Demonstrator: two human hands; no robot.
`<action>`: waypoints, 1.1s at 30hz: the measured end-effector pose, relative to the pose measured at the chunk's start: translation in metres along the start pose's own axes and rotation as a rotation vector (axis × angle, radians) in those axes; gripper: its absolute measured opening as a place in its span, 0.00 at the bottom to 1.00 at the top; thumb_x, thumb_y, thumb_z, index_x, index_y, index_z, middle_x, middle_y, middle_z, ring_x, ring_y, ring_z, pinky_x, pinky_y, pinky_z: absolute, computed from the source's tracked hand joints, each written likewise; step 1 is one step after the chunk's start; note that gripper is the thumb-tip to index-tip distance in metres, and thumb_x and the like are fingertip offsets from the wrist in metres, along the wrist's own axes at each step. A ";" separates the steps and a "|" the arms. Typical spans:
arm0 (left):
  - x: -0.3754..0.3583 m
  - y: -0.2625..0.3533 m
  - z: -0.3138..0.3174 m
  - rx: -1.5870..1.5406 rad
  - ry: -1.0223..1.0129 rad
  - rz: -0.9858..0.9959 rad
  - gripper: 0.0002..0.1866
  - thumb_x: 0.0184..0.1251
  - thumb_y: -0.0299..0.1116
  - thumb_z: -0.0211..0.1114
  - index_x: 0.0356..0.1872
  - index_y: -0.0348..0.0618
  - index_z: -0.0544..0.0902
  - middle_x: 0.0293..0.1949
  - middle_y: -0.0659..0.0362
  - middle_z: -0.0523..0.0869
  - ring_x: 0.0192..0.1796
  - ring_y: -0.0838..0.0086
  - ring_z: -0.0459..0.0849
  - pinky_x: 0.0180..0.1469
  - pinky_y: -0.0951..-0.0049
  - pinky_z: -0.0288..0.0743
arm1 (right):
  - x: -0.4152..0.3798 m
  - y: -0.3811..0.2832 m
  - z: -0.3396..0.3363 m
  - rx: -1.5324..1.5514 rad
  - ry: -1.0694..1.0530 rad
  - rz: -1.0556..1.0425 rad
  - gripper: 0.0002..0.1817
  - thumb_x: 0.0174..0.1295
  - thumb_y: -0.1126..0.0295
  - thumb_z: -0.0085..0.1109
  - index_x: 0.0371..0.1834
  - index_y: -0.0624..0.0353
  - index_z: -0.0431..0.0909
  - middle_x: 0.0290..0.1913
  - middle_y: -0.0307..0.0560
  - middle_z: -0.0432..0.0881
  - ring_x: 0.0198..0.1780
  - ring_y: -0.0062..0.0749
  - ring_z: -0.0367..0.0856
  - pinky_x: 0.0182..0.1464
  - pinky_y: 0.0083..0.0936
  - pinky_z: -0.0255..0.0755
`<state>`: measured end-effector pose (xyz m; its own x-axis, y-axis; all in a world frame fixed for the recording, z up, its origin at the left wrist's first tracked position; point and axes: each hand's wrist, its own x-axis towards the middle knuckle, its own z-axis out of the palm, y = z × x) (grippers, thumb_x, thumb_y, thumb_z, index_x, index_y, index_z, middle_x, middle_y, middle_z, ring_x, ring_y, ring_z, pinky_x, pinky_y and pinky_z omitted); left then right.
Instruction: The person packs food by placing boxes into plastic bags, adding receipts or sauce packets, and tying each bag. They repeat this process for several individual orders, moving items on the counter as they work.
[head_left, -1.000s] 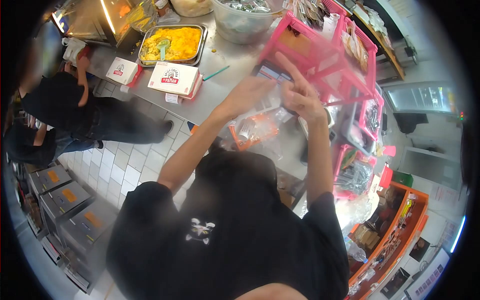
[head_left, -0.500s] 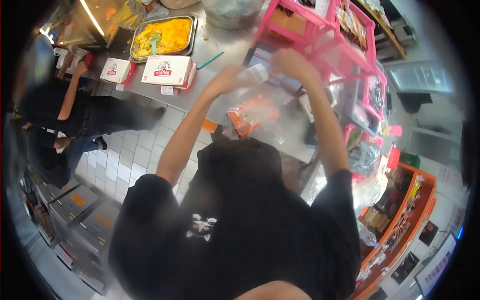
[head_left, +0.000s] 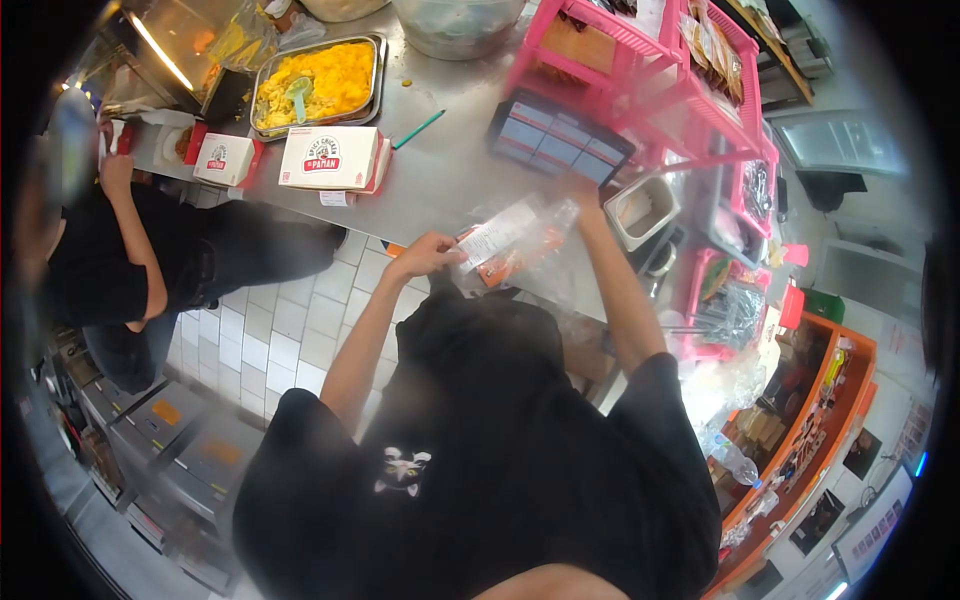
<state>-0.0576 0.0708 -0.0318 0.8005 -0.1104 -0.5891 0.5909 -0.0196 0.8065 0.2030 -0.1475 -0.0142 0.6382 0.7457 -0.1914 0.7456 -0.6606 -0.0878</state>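
Note:
My left hand (head_left: 428,256) pinches the lower left end of a printed paper receipt (head_left: 497,232). Under and beside the receipt lies a clear plastic bag (head_left: 552,262) with an orange packet (head_left: 497,272) in or beneath it, at the counter edge in front of my body. My right hand (head_left: 577,192) is by the upper right of the bag, below a tablet (head_left: 560,137); its fingers are blurred and their grip does not show.
White and red food boxes (head_left: 328,158) stand on the steel counter (head_left: 430,185), near a green pen (head_left: 420,129) and a tray of yellow food (head_left: 340,75). Pink baskets (head_left: 640,80) rise at the right. A co-worker (head_left: 130,235) stands at the left, holding something.
Both hands have come down from near the tablet towards my body. The receipt, formerly raised and curled, now lies flatter over the bag. The co-worker's arm has shifted left.

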 end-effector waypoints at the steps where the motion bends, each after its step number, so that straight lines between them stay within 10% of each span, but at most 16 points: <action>1: 0.004 -0.005 0.000 0.018 -0.022 0.050 0.16 0.65 0.42 0.70 0.40 0.36 0.86 0.26 0.68 0.81 0.30 0.85 0.72 0.32 0.78 0.66 | 0.001 -0.006 0.004 -0.047 -0.183 0.152 0.13 0.59 0.65 0.55 0.38 0.61 0.83 0.41 0.51 0.87 0.45 0.48 0.85 0.44 0.44 0.78; 10: 0.008 -0.016 0.012 -0.105 -0.090 0.121 0.16 0.65 0.41 0.70 0.44 0.36 0.86 0.35 0.63 0.86 0.37 0.81 0.80 0.42 0.75 0.75 | -0.085 -0.035 0.025 0.905 0.671 0.010 0.17 0.66 0.56 0.57 0.48 0.55 0.84 0.44 0.51 0.86 0.51 0.43 0.83 0.55 0.35 0.74; 13: 0.011 -0.011 0.023 -0.136 -0.152 0.147 0.17 0.65 0.40 0.71 0.46 0.36 0.85 0.40 0.60 0.87 0.41 0.77 0.83 0.47 0.73 0.77 | -0.127 -0.026 -0.041 0.863 0.776 0.712 0.18 0.63 0.57 0.63 0.49 0.58 0.83 0.42 0.49 0.85 0.45 0.41 0.82 0.53 0.36 0.73; 18: 0.017 0.007 0.047 -0.117 -0.223 0.132 0.18 0.64 0.40 0.71 0.45 0.33 0.86 0.36 0.61 0.87 0.38 0.80 0.81 0.42 0.75 0.75 | -0.230 0.062 -0.019 -0.188 0.894 1.085 0.25 0.61 0.49 0.66 0.50 0.59 0.80 0.36 0.41 0.80 0.32 0.33 0.76 0.40 0.27 0.73; 20: 0.023 0.012 0.054 0.174 -0.117 0.183 0.18 0.63 0.40 0.72 0.41 0.31 0.87 0.28 0.63 0.85 0.32 0.82 0.77 0.36 0.75 0.71 | -0.242 0.082 -0.032 1.209 0.244 1.444 0.26 0.61 0.47 0.67 0.51 0.57 0.79 0.45 0.43 0.79 0.38 0.34 0.78 0.38 0.30 0.76; 23: 0.027 0.011 0.065 0.138 -0.047 0.247 0.18 0.62 0.40 0.72 0.35 0.30 0.87 0.23 0.64 0.81 0.29 0.82 0.73 0.32 0.75 0.68 | -0.246 0.103 -0.007 1.410 0.157 1.362 0.27 0.60 0.48 0.68 0.53 0.57 0.78 0.50 0.45 0.76 0.43 0.38 0.79 0.40 0.34 0.80; 27: 0.023 0.020 0.060 0.184 -0.085 0.172 0.18 0.61 0.41 0.72 0.36 0.31 0.87 0.21 0.65 0.77 0.26 0.82 0.70 0.29 0.75 0.65 | -0.252 0.087 0.004 1.879 0.498 1.295 0.22 0.62 0.61 0.68 0.50 0.67 0.76 0.54 0.53 0.72 0.51 0.51 0.78 0.53 0.44 0.82; 31: 0.024 0.011 0.060 0.127 -0.074 0.154 0.18 0.61 0.42 0.72 0.35 0.32 0.87 0.20 0.65 0.76 0.25 0.82 0.69 0.28 0.75 0.64 | -0.265 0.080 0.042 1.417 0.394 0.910 0.19 0.62 0.67 0.66 0.49 0.71 0.75 0.57 0.57 0.69 0.55 0.55 0.76 0.57 0.48 0.81; 33: 0.025 0.008 0.062 0.151 -0.032 0.209 0.16 0.61 0.41 0.73 0.33 0.34 0.88 0.18 0.63 0.78 0.23 0.82 0.69 0.28 0.73 0.63 | -0.261 0.055 0.042 1.947 1.020 1.184 0.19 0.62 0.67 0.66 0.47 0.73 0.75 0.54 0.57 0.72 0.52 0.51 0.78 0.57 0.46 0.80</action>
<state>-0.0390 0.0059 -0.0375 0.8984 -0.1590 -0.4093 0.3897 -0.1405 0.9101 0.0698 -0.3818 -0.0099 0.7478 -0.3833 -0.5422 -0.3450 0.4734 -0.8105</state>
